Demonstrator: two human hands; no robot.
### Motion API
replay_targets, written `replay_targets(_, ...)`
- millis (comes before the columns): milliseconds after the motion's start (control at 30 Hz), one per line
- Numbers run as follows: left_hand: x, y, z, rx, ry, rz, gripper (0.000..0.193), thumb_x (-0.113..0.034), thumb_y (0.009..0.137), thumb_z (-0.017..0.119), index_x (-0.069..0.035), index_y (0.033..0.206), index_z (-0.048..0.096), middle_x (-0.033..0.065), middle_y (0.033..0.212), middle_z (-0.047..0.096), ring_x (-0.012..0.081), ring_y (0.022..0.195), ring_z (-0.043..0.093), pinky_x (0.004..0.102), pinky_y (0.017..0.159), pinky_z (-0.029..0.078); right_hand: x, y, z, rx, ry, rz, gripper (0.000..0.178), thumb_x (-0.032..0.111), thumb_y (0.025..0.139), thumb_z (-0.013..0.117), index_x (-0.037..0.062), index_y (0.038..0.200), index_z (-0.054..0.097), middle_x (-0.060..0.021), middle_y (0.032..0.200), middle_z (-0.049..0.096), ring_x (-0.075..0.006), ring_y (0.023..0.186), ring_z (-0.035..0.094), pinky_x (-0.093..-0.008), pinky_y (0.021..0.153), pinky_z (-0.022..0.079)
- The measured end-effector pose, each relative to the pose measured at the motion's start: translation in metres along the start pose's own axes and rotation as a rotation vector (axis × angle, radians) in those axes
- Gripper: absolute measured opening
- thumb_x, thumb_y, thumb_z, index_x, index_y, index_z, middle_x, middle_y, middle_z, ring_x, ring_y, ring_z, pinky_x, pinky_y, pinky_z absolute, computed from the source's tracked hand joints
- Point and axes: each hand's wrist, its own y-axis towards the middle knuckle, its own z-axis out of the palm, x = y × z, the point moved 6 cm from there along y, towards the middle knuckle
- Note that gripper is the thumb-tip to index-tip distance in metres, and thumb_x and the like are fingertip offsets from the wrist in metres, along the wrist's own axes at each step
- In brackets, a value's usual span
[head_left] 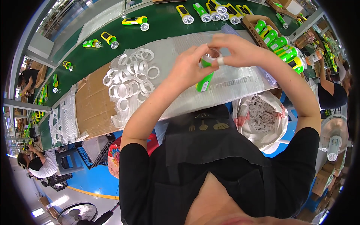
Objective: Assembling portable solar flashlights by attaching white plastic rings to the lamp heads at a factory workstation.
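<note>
Over the middle of the table, both hands are closed around the head end of a green flashlight (pixel 204 83). Its clear, round front points up between my fingers, and the green body slants down below them. My left hand (pixel 188 66) grips the head from the left, thumb and fingers curved round it. From the right, my right hand (pixel 240 50) holds the rim; a white band shows at its thumb, and I cannot tell whether it is tape or a ring part. Loose white plastic rings (pixel 132 68) lie piled to the left of my hands.
Grey sheeting and brown cardboard (pixel 93 103) cover the near table. Several yellow-green flashlights (pixel 184 15) lie on the green conveyor beyond. A carton (pixel 249 27) of flashlights stands at right. Below the table edge hangs a white sack (pixel 280 133) of rings. Other people work at both sides.
</note>
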Motion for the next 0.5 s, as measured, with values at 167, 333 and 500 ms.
replay_targets(167, 0.007, -0.002, 0.003, -0.02, 0.153, -0.026, 0.039, -0.022, 0.068, 0.084, -0.012, 0.097, 0.059, 0.0073, 0.082, 0.064, 0.0272, 0.074, 0.063, 0.0398, 0.064, 0.051, 0.009, 0.005, -0.002, 0.18, -0.275, 0.66, 0.044, 0.035, 0.08, 0.073, -0.0015, 0.099, 0.058, -0.0119, 0.093, 0.06, -0.0262, 0.089, 0.06, -0.0374, 0.077, 0.047)
replay_targets(333, 0.004, 0.002, 0.003, -0.003, 0.07, -0.04, 0.038, -0.021, 0.068, 0.084, -0.012, 0.096, 0.059, 0.0076, 0.083, 0.064, 0.0275, 0.074, 0.063, 0.0401, 0.064, 0.051, -0.01, -0.002, 0.008, 0.019, -0.033, 0.231, 0.063, 0.058, 0.07, 0.075, 0.0012, 0.093, 0.058, -0.0116, 0.087, 0.062, -0.0237, 0.08, 0.062, -0.036, 0.068, 0.047)
replay_targets(500, 0.012, -0.002, -0.002, -0.035, 0.076, -0.031, 0.038, -0.02, 0.068, 0.084, -0.011, 0.096, 0.059, 0.008, 0.085, 0.065, 0.0261, 0.073, 0.063, 0.0378, 0.063, 0.051, -0.009, 0.006, 0.002, 0.201, -0.384, 0.729, 0.038, 0.029, 0.077, 0.078, 0.0014, 0.096, 0.062, -0.0104, 0.096, 0.064, -0.0212, 0.08, 0.06, -0.037, 0.069, 0.048)
